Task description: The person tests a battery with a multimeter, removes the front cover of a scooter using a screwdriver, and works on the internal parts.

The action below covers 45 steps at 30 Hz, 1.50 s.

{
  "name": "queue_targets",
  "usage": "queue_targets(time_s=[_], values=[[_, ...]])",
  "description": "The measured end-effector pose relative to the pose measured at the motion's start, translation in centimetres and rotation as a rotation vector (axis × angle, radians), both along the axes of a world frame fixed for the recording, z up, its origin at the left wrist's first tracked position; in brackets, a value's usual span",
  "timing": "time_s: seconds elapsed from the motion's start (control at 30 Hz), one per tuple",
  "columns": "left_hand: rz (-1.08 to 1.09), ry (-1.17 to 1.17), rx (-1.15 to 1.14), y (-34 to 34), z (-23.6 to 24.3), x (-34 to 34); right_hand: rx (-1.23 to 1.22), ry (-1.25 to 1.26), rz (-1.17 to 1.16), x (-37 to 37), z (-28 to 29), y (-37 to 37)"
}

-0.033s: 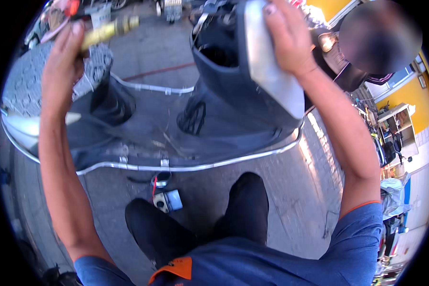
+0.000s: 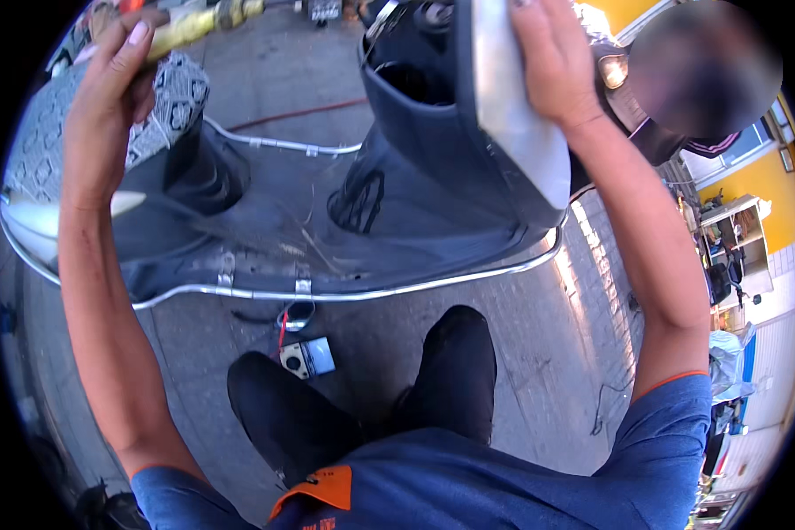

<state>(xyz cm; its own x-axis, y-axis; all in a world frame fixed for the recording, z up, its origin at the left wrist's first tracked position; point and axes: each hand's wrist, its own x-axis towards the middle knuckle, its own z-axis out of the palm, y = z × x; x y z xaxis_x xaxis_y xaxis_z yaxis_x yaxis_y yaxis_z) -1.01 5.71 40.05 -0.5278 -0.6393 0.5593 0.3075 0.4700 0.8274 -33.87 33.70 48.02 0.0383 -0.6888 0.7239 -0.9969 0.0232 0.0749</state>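
Observation:
My left hand [image 2: 106, 106] is closed around a rod-like tool with a yellow handle [image 2: 190, 28], raised over the seat of a dark motor scooter [image 2: 269, 208]. The tool's far end is light and metallic; its exact kind is unclear. Beneath it, a grey patterned cover [image 2: 44, 132] lies on the seat. My right hand [image 2: 561, 84] grips the silver-white front panel [image 2: 512, 97] near its upper edge, and its fingertips are partly cut off by the picture's top. Behind that panel, the dark inner leg shield [image 2: 433, 150] has an open compartment at its top.
A chrome rail [image 2: 362, 294] runs around the scooter's footboard. On the floor before my knees lie a small boxy part [image 2: 307, 358] with a red wire and a round black part [image 2: 296, 315]. At the right, another person [image 2: 623, 97] is close by, with shelves [image 2: 733, 234] beyond.
My left hand and the yellow tool stand slightly higher in view. My right hand and the front panel appear a little farther right. The whole view has also shifted slightly.

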Motion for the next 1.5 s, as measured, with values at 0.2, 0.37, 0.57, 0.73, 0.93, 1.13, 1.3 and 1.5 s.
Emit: queue_targets(time_s=[0.2, 0.37, 0.57, 0.73, 0.93, 1.13, 1.3, 1.5], values=[[0.064, -0.008, 0.007, -1.1, -1.9, 1.5, -0.058, 0.089, 0.124, 1.8, 0.5, -2.7], [-0.061, 0.13, 0.046, 0.5, -2.6, 0.2, 0.02, 0.001, 0.084, 1.7, 0.2, -1.8], [-0.034, 0.014, -0.056, -1.6, -3.3, -0.4, 0.039, -0.062, 0.081, 2.0, 0.1, -2.5], [0.105, -0.008, -0.546, -1.2, -3.9, 0.3, 0.046, -0.139, 0.086, 1.4, 0.0, -2.4], [-0.285, -0.403, -0.124, -2.9, -1.0, 0.2, 0.06, -0.15, 0.088, 1.6, -0.2, -2.5], [0.004, -0.172, -0.735, -3.1, -1.4, 0.0, 0.047, -0.096, 0.065, 1.7, 0.2, -2.5], [-0.366, -0.525, -0.174, -1.7, 1.0, 0.6, 0.053, -0.097, 0.042, 2.0, 0.2, -2.3], [-0.103, -0.401, -0.763, -1.4, 1.7, -0.1, 0.047, -0.057, 0.036, 2.2, 0.1, -2.5]])
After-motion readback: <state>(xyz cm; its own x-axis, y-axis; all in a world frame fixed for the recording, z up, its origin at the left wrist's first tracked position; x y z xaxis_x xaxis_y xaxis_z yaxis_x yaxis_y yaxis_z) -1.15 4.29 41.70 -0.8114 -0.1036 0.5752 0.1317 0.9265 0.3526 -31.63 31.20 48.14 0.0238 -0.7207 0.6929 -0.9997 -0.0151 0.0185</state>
